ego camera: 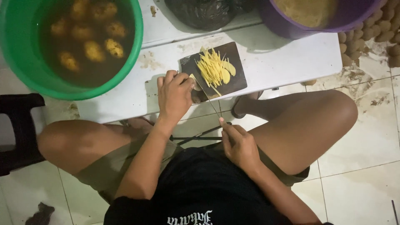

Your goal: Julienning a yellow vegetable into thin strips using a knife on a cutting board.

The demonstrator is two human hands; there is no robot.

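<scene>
**Knife work on the dark board: potato held down, blade resting across the near edge**

While the head camera is looking straight down, I am logging the left hand point(175, 96) curling over a pale potato piece point(194, 83) at the near-left corner of the dark cutting board point(237, 81). Its fingers are lying narrow and bunched, fingertips pressing on the piece and pinning it to the board. Just beyond those fingertips, toward the middle of the board, a heap of yellow potato strips point(212, 68) is lying, with a few flat slices point(227, 74) touching its right side.

The right hand point(239, 146) is sitting low, near the lap, fingers closing around the handle of a thin knife point(210, 100). I am reading the blade as running up and to the left from the forefinger, crossing the near edge of the board and ending just beside the left fingertips. Whether the edge is touching the potato piece, I cannot tell.

The board is resting on a white table point(287, 58). Well to the left of the left knuckles, a green tub point(135, 54) is holding dark water with whole potatoes point(93, 50) in it. Far beyond the right fingers, a purple tub point(283, 27) is standing at the table's far side, and a black bag point(204, 12) is lying beside it.
</scene>
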